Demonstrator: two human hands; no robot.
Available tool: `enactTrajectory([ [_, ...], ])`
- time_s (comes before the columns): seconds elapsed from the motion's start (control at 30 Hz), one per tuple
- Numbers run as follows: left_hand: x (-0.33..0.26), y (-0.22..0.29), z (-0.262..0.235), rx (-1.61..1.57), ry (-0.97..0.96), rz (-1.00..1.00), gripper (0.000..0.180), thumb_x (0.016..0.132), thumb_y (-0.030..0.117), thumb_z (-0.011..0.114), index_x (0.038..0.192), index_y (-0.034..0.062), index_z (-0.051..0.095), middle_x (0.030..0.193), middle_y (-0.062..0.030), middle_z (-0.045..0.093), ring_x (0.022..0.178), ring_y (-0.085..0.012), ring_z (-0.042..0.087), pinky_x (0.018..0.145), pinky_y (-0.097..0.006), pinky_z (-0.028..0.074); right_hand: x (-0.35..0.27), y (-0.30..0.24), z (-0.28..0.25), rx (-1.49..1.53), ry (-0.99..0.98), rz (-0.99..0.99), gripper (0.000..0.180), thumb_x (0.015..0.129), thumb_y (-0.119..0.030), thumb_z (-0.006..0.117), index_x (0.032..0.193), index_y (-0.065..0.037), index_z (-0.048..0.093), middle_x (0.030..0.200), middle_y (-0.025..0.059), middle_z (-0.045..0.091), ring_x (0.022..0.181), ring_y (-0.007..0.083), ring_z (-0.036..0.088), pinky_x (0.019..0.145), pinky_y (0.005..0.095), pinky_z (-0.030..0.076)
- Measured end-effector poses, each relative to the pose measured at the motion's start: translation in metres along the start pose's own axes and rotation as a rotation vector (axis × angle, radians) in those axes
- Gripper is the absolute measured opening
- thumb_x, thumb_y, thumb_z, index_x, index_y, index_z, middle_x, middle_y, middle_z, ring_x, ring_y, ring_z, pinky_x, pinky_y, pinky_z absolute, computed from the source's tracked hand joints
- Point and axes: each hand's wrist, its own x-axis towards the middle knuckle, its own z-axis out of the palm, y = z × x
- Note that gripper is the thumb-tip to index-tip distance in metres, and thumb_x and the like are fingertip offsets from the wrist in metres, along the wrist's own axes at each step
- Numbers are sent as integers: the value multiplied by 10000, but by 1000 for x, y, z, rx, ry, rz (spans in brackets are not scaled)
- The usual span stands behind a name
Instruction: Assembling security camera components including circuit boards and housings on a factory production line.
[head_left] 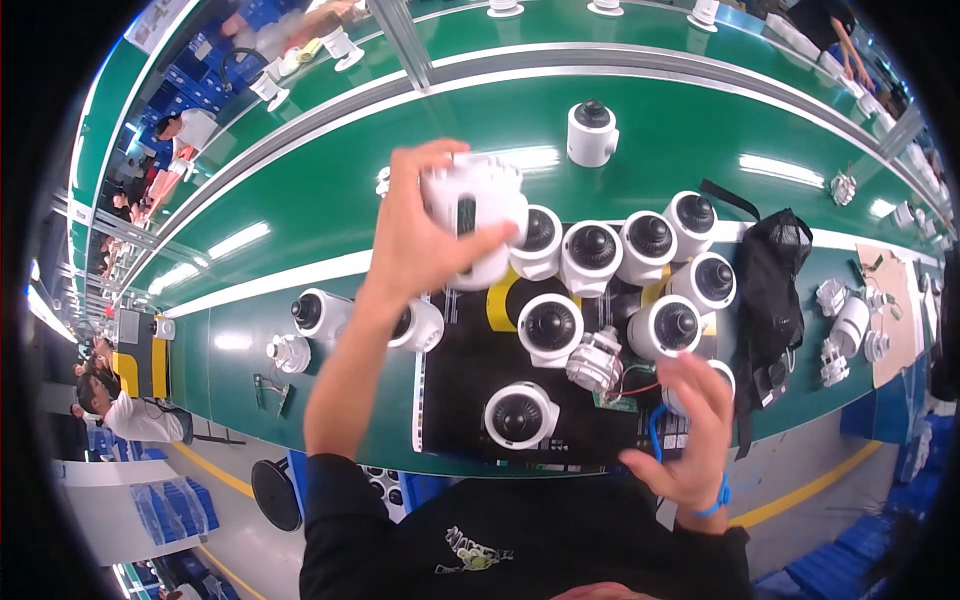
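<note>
My left hand is raised over the green belt and grips a white dome camera housing by its side. Just right of it, several white dome cameras with black lenses stand packed together on a black mat. My right hand hovers low over the mat's right end with fingers spread, holding nothing. It is closest to a partly assembled camera module with a green board and wires and to a white dome. A blue band hangs at my right wrist.
One white camera stands alone on the green conveyor belt further back. A black mesh bag lies right of the mat, with white parts beyond it. Two more cameras sit left of my forearm. Other people work at the far left.
</note>
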Motion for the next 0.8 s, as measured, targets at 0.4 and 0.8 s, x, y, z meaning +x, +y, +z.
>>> enactTrajectory([
  [0.4, 119, -233, 80, 393, -183, -834, 808, 532, 497, 811, 1162, 56, 563, 1188, -134, 597, 1107, -265, 572, 935, -375, 452, -166, 5, 33, -16, 244, 352, 433, 763, 81, 609, 1179, -4, 525, 1066, 158, 555, 620, 118, 485, 548, 213, 407],
  [0.8, 127, -279, -81, 842, -620, -1001, 894, 677, 717, 600, 1330, 116, 495, 1331, -133, 512, 1232, -276, 485, 1011, -404, 400, -189, 5, 63, -104, 228, 967, 350, 760, -28, 633, 1092, 41, 545, 1067, 189, 529, 862, 265, 558, 720, 343, 478],
])
